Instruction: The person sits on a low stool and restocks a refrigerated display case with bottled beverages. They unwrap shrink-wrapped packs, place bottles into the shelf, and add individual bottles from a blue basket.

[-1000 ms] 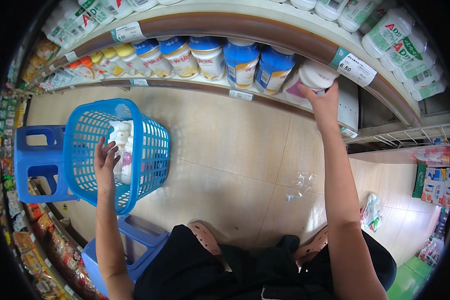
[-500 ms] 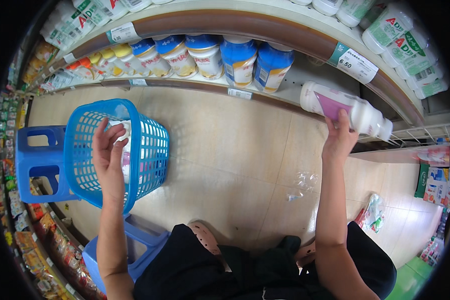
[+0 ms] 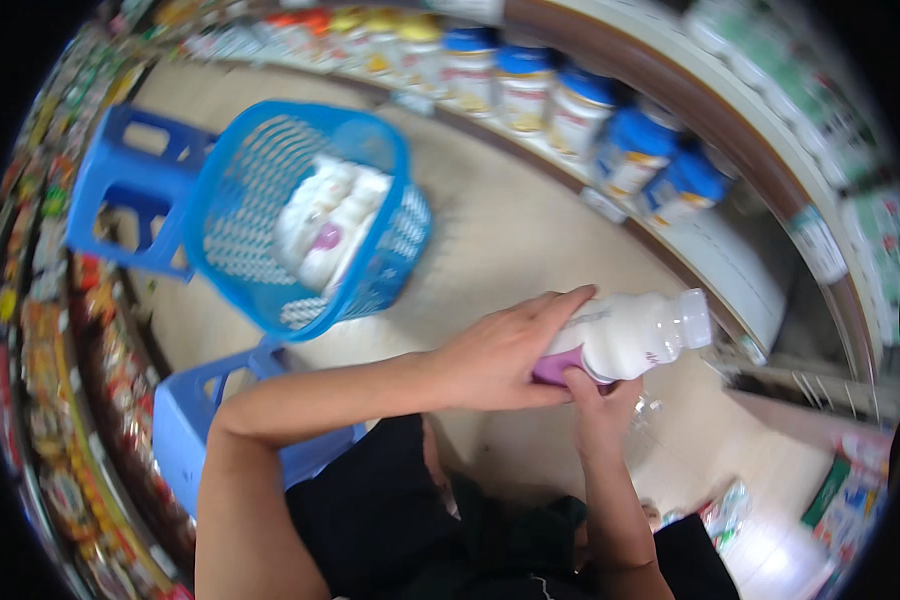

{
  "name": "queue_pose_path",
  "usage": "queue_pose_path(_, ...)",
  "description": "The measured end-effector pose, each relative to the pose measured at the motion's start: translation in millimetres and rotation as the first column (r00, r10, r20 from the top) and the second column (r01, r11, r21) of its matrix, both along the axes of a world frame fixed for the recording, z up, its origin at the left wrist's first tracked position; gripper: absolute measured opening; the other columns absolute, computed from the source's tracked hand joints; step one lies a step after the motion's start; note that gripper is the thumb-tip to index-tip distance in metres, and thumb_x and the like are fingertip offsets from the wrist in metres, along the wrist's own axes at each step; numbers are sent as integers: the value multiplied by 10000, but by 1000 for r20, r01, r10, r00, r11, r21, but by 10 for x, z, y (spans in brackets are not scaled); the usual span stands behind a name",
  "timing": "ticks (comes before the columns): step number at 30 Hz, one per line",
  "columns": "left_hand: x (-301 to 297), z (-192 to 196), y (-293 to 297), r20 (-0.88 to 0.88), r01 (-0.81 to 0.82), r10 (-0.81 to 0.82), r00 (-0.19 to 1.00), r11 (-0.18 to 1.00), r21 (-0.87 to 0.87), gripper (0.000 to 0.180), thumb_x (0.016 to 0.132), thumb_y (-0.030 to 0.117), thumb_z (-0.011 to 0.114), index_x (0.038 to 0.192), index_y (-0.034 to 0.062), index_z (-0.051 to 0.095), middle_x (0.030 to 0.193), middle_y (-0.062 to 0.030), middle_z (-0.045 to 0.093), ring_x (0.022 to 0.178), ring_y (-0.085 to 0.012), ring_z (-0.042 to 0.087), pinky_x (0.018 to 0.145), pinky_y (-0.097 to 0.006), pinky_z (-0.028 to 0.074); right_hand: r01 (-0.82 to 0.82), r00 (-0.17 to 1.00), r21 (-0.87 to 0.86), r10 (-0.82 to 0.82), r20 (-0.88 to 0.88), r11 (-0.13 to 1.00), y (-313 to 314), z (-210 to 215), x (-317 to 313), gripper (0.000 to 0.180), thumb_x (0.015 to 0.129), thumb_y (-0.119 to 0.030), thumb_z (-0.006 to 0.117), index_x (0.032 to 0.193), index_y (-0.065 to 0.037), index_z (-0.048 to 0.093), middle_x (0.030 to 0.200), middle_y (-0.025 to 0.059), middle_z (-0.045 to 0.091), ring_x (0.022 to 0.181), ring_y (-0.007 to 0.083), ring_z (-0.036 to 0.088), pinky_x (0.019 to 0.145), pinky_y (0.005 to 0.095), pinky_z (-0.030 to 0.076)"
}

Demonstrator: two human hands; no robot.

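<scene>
A white bottle with a purple label and a clear cap (image 3: 630, 335) lies tilted on its side between my hands, its cap end pointing right. My left hand (image 3: 510, 350) reaches across and is closed around the bottle's label end. From below, my right hand (image 3: 604, 405) grips the same bottle near its middle, thumb on the purple label. To the left stands a blue plastic basket (image 3: 407, 210) with white and purple bottles (image 3: 335, 220) lying inside it.
Blue stools (image 3: 95, 215) stand beside and below (image 3: 185, 420) the basket. A shelf (image 3: 730, 270) holds blue-capped white bottles (image 3: 570, 110) along its edge. Packaged snacks (image 3: 65, 420) line the left. Clear plastic wrapping (image 3: 725, 510) lies on the floor at right.
The bottle has moved down and left from the shelf, in my right hand. My left hand has left the basket and taken hold of the bottle too. The view has turned.
</scene>
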State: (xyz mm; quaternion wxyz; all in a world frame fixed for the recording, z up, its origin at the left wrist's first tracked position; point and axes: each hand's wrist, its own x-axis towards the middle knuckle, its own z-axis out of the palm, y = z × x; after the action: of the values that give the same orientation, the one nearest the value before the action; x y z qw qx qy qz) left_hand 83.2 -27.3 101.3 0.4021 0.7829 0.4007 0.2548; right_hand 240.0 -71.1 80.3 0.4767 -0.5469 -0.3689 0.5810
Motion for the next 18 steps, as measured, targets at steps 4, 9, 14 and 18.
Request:
queue_pose_path(4,-207,69,-2,79,-98,111,991,983,-158,849,632,220,751,1308,-6,290,1138,-224,519,982,-357,565,842,-379,455,-133,991,92,134,-6,987,-6,3,-163,571,851,-238,567,1292,31,325,1184,114,459,1080,213,471,913,333,394)
queue_pose_path(9,-583,188,14,89,-275,304,949,930,-242,843,612,235,780,1283,-10,334,1104,-188,552,997,-280,570,856,-331,448,-452,891,183,430,147,873,101,67,-146,466,919,-254,436,1293,12,355,1235,138,450,1097,208,476,838,326,468)
queue_pose_path(14,-1300,251,217,103,-562,574,813,818,-121,739,675,295,739,1255,3,388,1072,-116,570,950,-178,565,841,-306,458,-374,914,101,347,212,922,243,25,136,353,885,-108,474,1222,-8,445,1189,108,498,1076,197,486,846,327,460)
queue_pose_path(18,-1764,236,336,337,-606,789,513,612,-509,428,797,215,609,1143,15,457,985,-95,586,830,-142,592,709,-273,496,-220,922,56,188,337,974,338,-81,537,381,898,-208,487,1231,-28,446,1215,100,491,1098,196,481,871,331,441)
